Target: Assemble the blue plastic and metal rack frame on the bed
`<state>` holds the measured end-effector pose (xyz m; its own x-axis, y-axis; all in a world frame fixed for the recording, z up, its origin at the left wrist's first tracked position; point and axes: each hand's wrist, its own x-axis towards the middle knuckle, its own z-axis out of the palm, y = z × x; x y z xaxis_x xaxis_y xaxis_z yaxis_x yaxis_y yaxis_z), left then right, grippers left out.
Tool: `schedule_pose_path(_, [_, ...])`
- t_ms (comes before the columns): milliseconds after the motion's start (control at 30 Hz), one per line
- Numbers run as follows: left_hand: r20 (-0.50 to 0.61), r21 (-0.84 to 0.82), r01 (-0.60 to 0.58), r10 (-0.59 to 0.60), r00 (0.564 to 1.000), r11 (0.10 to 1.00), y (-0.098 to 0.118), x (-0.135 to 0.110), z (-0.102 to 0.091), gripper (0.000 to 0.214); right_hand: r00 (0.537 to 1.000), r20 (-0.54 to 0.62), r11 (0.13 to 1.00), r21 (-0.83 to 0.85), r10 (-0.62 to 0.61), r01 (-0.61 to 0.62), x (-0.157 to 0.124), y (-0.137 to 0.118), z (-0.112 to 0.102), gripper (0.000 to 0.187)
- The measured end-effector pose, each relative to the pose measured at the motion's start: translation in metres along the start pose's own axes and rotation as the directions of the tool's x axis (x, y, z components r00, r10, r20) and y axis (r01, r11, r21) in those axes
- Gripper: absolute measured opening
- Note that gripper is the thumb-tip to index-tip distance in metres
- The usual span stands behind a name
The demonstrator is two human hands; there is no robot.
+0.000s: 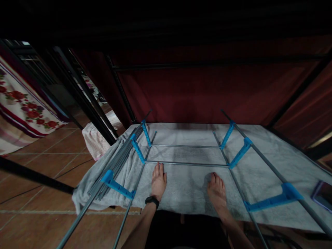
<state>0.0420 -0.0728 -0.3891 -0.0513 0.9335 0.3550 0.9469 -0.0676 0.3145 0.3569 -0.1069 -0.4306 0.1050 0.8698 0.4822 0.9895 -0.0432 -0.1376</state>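
Observation:
My left hand point(158, 180), with a dark band on the wrist, lies palm down with its fingers stretched forward. Its fingertips reach the nearer grey crossbar point(186, 163); whether they press on it I cannot tell. On the grey cloth point(186, 190) rests my right hand point(217, 189), fingers extended, a little short of the same bar. Both hands are between two side sections of a frame made of grey tubes, such as the right-hand tube point(268, 166). Blue plastic brackets point(240, 153) join the tubes in each section. A farther crossbar point(185, 146) runs parallel behind.
Loose grey tubes point(119, 162) lie bundled at the cloth's left side. A phone-like dark object point(323, 195) is at the right edge. Dark metal posts point(75, 86) and a red curtain point(192, 93) surround the surface. Tiled floor point(52, 173) shows at left.

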Motion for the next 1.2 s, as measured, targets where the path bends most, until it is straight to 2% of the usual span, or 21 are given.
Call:
schedule_pose_path(167, [-0.022, 0.022, -0.026, 0.027, 0.999, 0.999, 0.002, 0.015, -0.002, 0.059, 1.0, 0.006, 1.0, 0.009, -0.014, 0.014, 0.001, -0.001, -0.006, 0.046])
schedule_pose_path(333, [0.043, 0.115, -0.081, 0.076, 0.996, 0.99, 0.003, 0.033, 0.002, 0.054, 1.0, 0.019, 1.0, 0.015, 0.001, -0.001, 0.001, 0.0, -0.007, 0.047])
schedule_pose_path(600, [0.098, 0.192, -0.097, 0.08, 0.992, 0.977, 0.003, 0.036, 0.007, 0.057, 1.0, 0.009, 1.0, 0.026, 0.002, -0.002, 0.001, 0.001, -0.004, 0.045])
schedule_pose_path(767, [0.078, 0.193, -0.102, 0.088, 0.993, 0.976, 0.006, 0.038, 0.008, 0.058, 1.0, 0.013, 1.0, 0.022, 0.021, -0.021, 0.003, -0.003, -0.007, 0.047])
schedule_pose_path(967, [0.071, 0.153, -0.131, 0.121, 0.99, 0.979, 0.002, 0.042, 0.008, 0.058, 0.997, 0.041, 0.997, 0.041, 0.068, -0.07, 0.006, -0.006, -0.006, 0.049])
schedule_pose_path(1100, [0.1, 0.075, -0.123, 0.115, 0.988, 0.99, 0.0, 0.044, -0.003, 0.056, 0.998, 0.035, 0.997, 0.057, 0.058, -0.06, 0.007, -0.005, -0.007, 0.049])
schedule_pose_path(1200, [0.083, -0.014, -0.1, 0.101, 0.991, 0.995, 0.01, 0.05, -0.012, 0.051, 0.998, 0.042, 0.997, 0.051, 0.055, -0.057, 0.006, -0.004, -0.008, 0.049])
